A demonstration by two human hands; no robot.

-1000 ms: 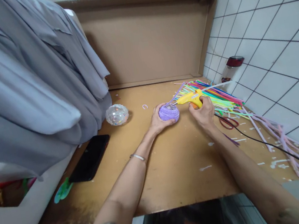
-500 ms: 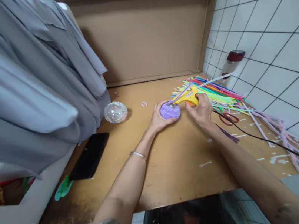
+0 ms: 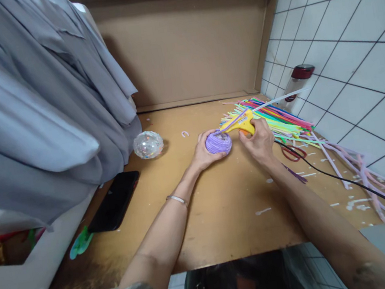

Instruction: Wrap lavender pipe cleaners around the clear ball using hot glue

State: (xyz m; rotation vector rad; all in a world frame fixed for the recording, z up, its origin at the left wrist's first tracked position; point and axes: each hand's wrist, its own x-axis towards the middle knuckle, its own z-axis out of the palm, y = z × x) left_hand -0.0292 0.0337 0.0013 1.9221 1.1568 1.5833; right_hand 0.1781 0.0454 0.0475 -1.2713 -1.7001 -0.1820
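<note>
My left hand [image 3: 204,154] is wrapped round a ball wound with purple strands [image 3: 218,144], held just above the table. In my right hand [image 3: 260,143] is a yellow hot glue gun [image 3: 238,125], its nozzle pointing left at the top of the ball. A long whitish glue stick [image 3: 279,98] juts from the gun's back end. From the ball's top a loose purple strand runs up to the right alongside the gun. Whether the nozzle touches the ball, I cannot tell.
Many coloured pipe cleaners [image 3: 276,122] lie at the right, with red-handled scissors [image 3: 293,152] and a black cord [image 3: 342,179] nearby. A clear faceted ball [image 3: 148,145] and a black phone [image 3: 114,202] are at the left. A lidded jar [image 3: 299,81] stands by the tiled wall.
The glue gun's nozzle has shifted very slightly left and down along the ball's top. My left hand and the ball are almost unmoved.
</note>
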